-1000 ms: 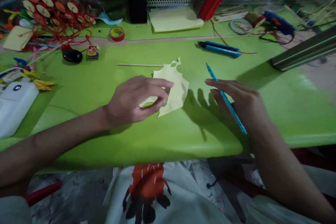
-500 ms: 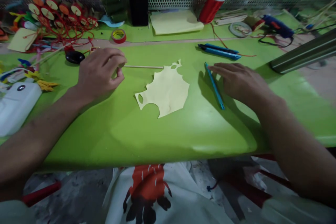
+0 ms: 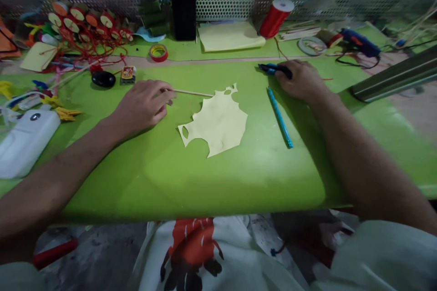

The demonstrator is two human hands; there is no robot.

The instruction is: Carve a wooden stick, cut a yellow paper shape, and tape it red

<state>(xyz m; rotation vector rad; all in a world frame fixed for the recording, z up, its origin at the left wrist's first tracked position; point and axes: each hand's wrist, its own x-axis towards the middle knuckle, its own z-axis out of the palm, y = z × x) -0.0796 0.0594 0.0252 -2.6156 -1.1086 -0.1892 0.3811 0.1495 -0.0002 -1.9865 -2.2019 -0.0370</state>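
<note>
A cut piece of pale yellow paper (image 3: pixel 221 122) lies flat on the green table (image 3: pixel 191 186). My left hand (image 3: pixel 145 102) rests left of it, fingers closed on the end of a thin wooden stick (image 3: pixel 193 93) whose other end reaches the paper's upper edge. My right hand (image 3: pixel 297 77) is at the blue tools (image 3: pixel 268 68) on the upper right, its fingers closed on a dark handle or pen there. Between the paper and my right forearm lies a turquoise pencil (image 3: pixel 280 118).
Behind are red tape (image 3: pixel 158 52), a black phone-like slab (image 3: pixel 182 2), folded yellow paper (image 3: pixel 232 36) and a red ribbon spool (image 3: pixel 276 18). A glue gun (image 3: pixel 360 43) and metal cylinder (image 3: pixel 396 75) stand right; a mouse (image 3: pixel 103 79) and white device (image 3: pixel 29 143) left.
My right hand has moved from beside the turquoise pencil up to the blue tools and closed there. My left hand has shifted slightly right and down along the stick, uncovering a small matchbox-like box.
</note>
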